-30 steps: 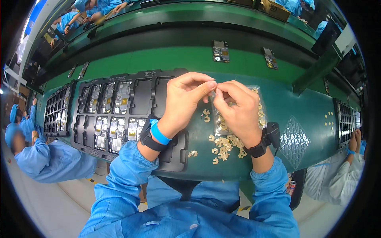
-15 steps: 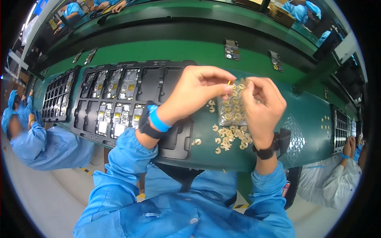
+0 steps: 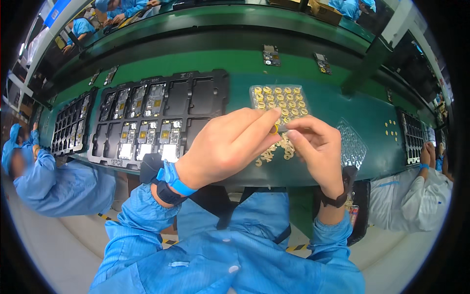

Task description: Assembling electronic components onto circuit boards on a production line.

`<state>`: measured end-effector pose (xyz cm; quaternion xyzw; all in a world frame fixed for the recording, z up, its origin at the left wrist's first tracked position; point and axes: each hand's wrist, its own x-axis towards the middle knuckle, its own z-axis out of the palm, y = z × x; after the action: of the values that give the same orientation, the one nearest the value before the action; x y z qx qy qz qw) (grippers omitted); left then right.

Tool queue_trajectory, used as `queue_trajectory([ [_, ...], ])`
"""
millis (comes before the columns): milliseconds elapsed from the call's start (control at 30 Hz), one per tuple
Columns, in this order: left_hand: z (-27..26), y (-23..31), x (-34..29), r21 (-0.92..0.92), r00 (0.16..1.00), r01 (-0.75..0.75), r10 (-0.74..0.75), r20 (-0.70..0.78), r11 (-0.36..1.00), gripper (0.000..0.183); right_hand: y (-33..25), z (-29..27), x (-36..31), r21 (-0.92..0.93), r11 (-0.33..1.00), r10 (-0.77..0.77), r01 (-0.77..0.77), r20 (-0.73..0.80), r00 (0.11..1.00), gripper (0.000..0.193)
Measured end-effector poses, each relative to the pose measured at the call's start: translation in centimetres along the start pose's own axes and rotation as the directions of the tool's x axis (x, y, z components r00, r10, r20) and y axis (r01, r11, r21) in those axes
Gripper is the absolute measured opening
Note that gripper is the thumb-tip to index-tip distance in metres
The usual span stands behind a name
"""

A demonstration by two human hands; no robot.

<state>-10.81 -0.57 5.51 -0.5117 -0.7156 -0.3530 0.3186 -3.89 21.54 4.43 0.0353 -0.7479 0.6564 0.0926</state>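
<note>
My left hand [image 3: 227,144] pinches a small yellow round part [image 3: 275,129] between thumb and forefinger. Close beside it, my right hand [image 3: 318,147] has its thumb and forefinger drawn together; anything between those fingertips is too small to make out. Just beyond both hands lies a clear blister tray [image 3: 258,91] with rows of yellow round parts in its pockets. Beneath the fingers, small cream C-shaped pieces [image 3: 289,152] lie loose in a pile on the green mat, partly hidden by my hands.
A black tray [image 3: 203,93] to the left holds several circuit boards [image 3: 155,100], with some bare pockets. Further left stands another black tray [image 3: 73,122]. An unfilled clear blister sheet [image 3: 352,144] lies right. Loose boards [image 3: 271,55] sit at the back. Co-workers sit on both sides.
Both hands have moved nearer to me, off the blister tray, which now shows more fully. My left hand has turned back-up, still pinching the yellow part. The view has shifted slightly.
</note>
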Motion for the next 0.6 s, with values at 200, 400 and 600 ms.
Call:
queue_trajectory([
  [200, -0.5, 1.1, 1.9, 0.01, 0.99, -0.111, 0.11, 0.091, 0.994, 0.046, -1.3, -0.7, 0.1, 0.156, 0.986, 0.035, -0.058, 0.142, 0.989, 0.018],
  [400, 0.1, 1.1, 4.2, -0.042, 0.953, -0.171, 0.176, 0.245, 0.984, 0.051, -1.3, -1.8, 1.4, 0.201, 0.976, 0.061, -0.086, 0.13, 0.99, 0.012],
  [600, 2.7, -0.9, 4.3, -0.126, 0.987, 0.011, 0.009, 0.162, 0.992, 0.045, 0.9, -3.1, 2.6, 0.438, 0.886, 0.087, -0.154, 0.169, 0.982, 0.009],
])
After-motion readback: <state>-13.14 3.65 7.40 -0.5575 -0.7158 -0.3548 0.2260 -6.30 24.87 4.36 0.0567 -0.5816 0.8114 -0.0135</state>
